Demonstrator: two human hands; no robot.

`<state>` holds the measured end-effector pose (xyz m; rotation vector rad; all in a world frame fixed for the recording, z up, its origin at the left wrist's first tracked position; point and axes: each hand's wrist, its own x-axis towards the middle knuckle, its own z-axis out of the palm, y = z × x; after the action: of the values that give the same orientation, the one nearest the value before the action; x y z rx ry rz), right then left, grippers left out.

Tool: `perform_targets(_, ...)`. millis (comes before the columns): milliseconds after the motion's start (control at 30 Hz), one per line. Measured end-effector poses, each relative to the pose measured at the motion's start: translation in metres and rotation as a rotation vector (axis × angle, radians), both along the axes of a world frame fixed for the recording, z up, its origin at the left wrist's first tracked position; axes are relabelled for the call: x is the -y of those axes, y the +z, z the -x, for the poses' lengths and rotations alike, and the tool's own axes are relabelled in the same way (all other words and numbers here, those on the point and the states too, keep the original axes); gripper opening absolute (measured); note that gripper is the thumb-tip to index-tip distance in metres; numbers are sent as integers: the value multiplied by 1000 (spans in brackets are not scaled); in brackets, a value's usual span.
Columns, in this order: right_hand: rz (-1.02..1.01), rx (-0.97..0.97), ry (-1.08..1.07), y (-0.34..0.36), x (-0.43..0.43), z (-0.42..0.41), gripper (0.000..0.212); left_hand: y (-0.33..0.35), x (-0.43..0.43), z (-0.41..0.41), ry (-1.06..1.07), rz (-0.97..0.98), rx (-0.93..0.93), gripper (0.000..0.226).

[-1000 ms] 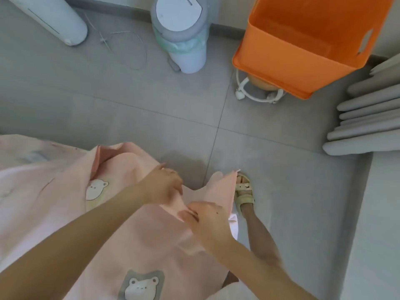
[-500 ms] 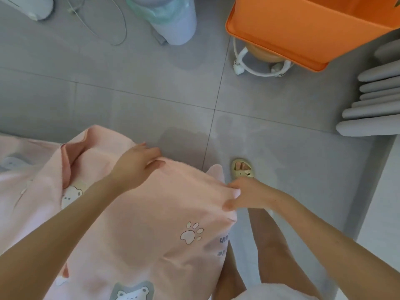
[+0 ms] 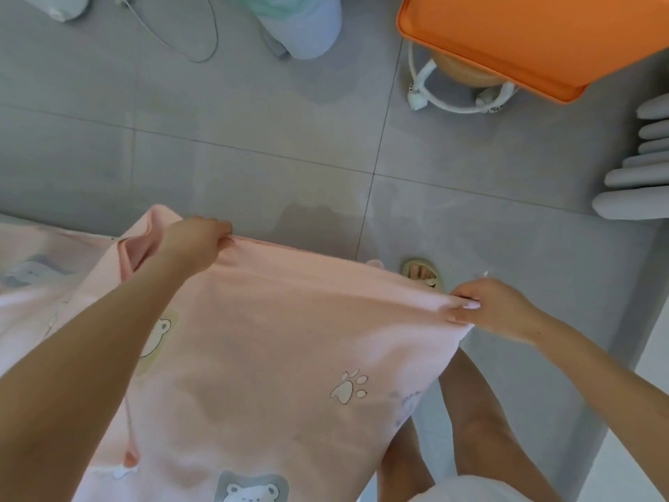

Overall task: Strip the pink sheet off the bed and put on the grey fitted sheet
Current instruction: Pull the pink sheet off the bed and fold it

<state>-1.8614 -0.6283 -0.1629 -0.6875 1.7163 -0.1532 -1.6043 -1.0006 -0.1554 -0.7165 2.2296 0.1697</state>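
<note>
Pink sheet [image 3: 289, 338]: pale pink, bear and paw prints, top edge pulled taut.
Left grip [image 3: 197, 240]: pinches the edge, 9 o'clock.
Right grip [image 3: 496, 307]: pinches the corner, 4 o'clock.

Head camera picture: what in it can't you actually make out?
Head view:
- Grey fitted sheet: nowhere in frame.
- Bed: covered by the pink sheet.
- Orange bin: cut off by the top edge, contents unseen.
- Sandal: partly behind the sheet's edge.
- Small lettering on the sheet: too blurred to read.
</note>
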Motion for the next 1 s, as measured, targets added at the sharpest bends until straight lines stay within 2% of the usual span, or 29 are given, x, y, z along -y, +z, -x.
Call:
perform_targets(100, -107, -37, -17, -7, -9, 1, 28, 3, 7, -3, 91, -43, 0, 17)
perform_targets(167, -113, -115, -122, -5, -4, 5, 30, 9, 13, 8, 141, 30, -132, 15)
perform_targets(233, -81, -206, -170, -2, 10, 14, 29, 15, 25, 26, 175, 133, -251, 15)
perform_targets(333, -23, -281, -177, 5, 36, 29, 29, 23, 43, 46, 191, 224, -306, 15)
perform_targets(467, -11, -321, -255, 12, 60, 49, 41, 30, 60, 62, 181, 313, -402, 18)
perform_targets(633, 99, -527, -363, 23, 91, 92, 31, 41, 78, 103, 270, 365, -538, 27)
perform_targets(767, 10, -531, -199, -16, 116, 85, 20, 24, 81, 113, 390, 322, -503, 26)
perform_targets(800, -52, -510, -89, -29, 118, 76, 27, 16, 80, 109, 427, 278, -453, 30)
perform_targets(867, -170, -508, 146, -48, 117, 58, 54, 2, 67, 95, 423, 168, -324, 46)
perform_targets(900, -179, -523, 191, -51, 117, 51, 60, -3, 60, 84, 404, 123, -296, 52)
perform_targets(1000, -113, -483, 137, -45, 115, 34, 53, -2, 32, 52, 418, 101, -307, 51)
